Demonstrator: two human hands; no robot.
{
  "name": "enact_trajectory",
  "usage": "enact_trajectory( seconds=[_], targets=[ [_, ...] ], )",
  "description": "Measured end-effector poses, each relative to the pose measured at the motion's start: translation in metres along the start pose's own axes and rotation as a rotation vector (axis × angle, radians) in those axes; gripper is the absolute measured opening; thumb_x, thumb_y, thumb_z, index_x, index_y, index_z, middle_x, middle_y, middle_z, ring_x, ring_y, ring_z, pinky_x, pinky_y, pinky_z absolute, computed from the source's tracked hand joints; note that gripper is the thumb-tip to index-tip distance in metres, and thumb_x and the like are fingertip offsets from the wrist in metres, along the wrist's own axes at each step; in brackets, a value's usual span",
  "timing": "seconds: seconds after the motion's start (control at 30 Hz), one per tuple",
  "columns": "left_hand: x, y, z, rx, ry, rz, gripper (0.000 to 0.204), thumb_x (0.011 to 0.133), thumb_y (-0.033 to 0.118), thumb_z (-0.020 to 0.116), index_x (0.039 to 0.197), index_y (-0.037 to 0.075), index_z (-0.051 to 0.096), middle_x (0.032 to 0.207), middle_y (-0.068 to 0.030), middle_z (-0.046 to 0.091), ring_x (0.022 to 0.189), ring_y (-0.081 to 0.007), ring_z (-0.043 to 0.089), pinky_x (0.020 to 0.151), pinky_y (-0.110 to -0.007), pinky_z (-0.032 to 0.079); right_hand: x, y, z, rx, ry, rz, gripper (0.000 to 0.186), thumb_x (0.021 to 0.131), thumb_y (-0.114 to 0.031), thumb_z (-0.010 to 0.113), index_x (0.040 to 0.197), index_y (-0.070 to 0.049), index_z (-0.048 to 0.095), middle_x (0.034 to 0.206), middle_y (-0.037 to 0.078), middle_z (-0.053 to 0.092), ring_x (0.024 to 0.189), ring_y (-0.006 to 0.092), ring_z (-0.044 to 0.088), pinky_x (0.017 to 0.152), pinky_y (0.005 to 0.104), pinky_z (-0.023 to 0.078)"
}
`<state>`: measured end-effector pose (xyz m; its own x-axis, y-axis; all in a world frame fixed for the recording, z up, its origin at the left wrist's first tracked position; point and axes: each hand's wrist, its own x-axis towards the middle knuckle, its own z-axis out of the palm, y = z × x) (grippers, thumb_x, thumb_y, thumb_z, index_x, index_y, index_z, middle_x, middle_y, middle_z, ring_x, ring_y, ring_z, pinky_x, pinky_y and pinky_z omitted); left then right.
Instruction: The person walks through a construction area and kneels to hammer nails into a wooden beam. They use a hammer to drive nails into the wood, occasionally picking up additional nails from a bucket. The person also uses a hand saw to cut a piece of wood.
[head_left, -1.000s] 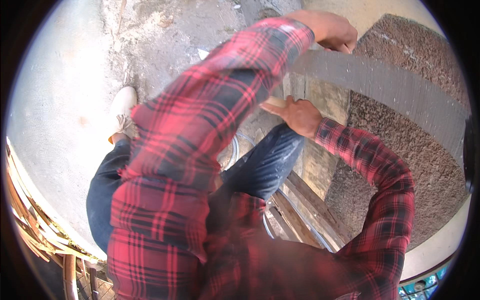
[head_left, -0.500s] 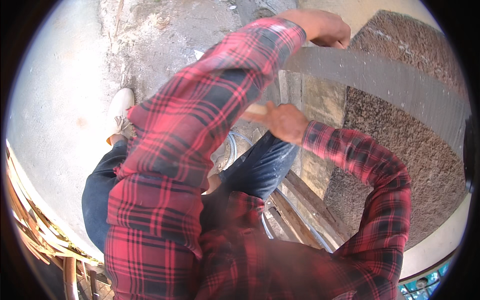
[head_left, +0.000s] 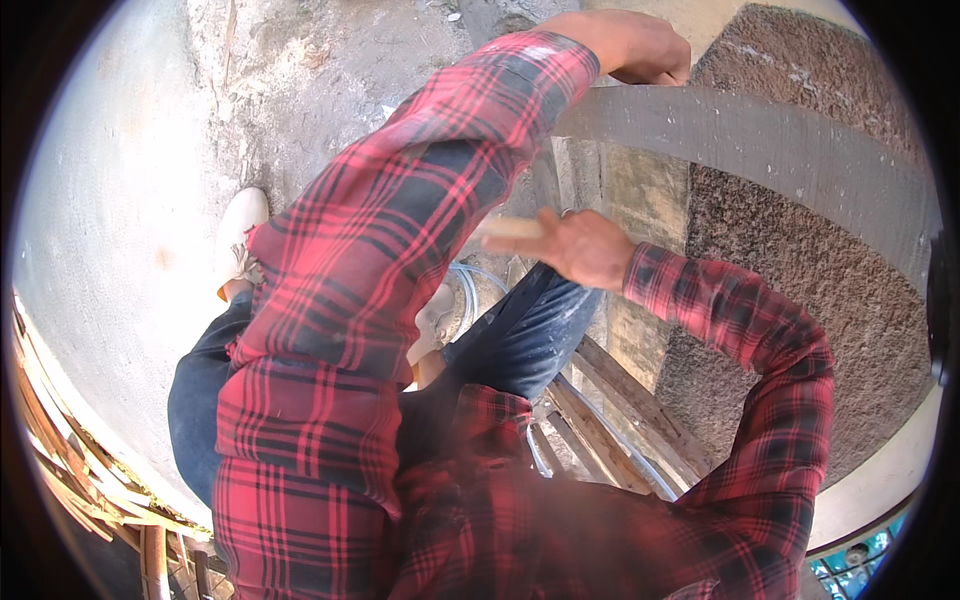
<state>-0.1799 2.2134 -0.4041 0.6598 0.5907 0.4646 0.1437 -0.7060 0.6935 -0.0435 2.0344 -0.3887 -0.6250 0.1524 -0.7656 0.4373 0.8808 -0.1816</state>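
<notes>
Several thin wood strips, split, jagged. Two pale shoes. One plaid left sleeve blocks ground behind. One pale stick, blunt, clasped in right hand, beside sleeve. One left hand, fingers curled at smooth grey band; whether gripping, cannot tell. Two rough brown surfaces flank band.

Thin, light-brown wooden strips lie heaped at lower left. Long, weathered brown wooden planks run side by side near looped, pale-blue tubing.
</notes>
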Motion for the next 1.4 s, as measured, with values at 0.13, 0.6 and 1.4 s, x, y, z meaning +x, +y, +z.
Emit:
enact_trajectory(
  seconds=[0.13,0.6,1.4],
  targets=[
    [0.022,0.005,0.025,0.047,-0.119,-0.198,0.011,0.071,0.012,0.059,0.068,0.005,0.051,0.063,-0.0126,0.057,0.064,-0.0328,0.054,0.058,-0.047,0.041,-0.007,0.034,0.024,-0.01,0.078,-0.098,0.074,0.093,-0.006,0.041,0.15,-0.049,0.019,0.093,0.019,0.056,0.057,0.0221,0.059,0.05,0.0329,0.053],
    [0.014,0.013,0.012,-0.002,0.026,-0.135,0.02,0.077,0.023,0.062,0.07,0.004,0.064,0.071,-0.0219,0.063,0.069,-0.0392,0.062,0.062,-0.045,0.046,0.001,0.051,0.05,-0.001,0.218,-0.165,0.076,0.092,-0.004,0.039,0.151,-0.047,0.018,0.089,0.017,0.053,0.06,0.022,0.06,0.051,0.0344,0.054],
    [0.001,0.02,-0.007,-0.042,-0.082,-0.238,0.019,0.077,0.02,0.062,0.07,0.001,0.065,0.076,-0.0224,0.065,0.076,-0.0384,0.065,0.064,-0.045,0.047,0.011,0.004,0.0,-0.114,-0.019,-0.138,0.067,0.092,-0.006,0.042,0.149,-0.038,0.031,0.096,0.017,0.056,0.063,0.0212,0.062,0.057,0.0366,0.055]
  ],
)
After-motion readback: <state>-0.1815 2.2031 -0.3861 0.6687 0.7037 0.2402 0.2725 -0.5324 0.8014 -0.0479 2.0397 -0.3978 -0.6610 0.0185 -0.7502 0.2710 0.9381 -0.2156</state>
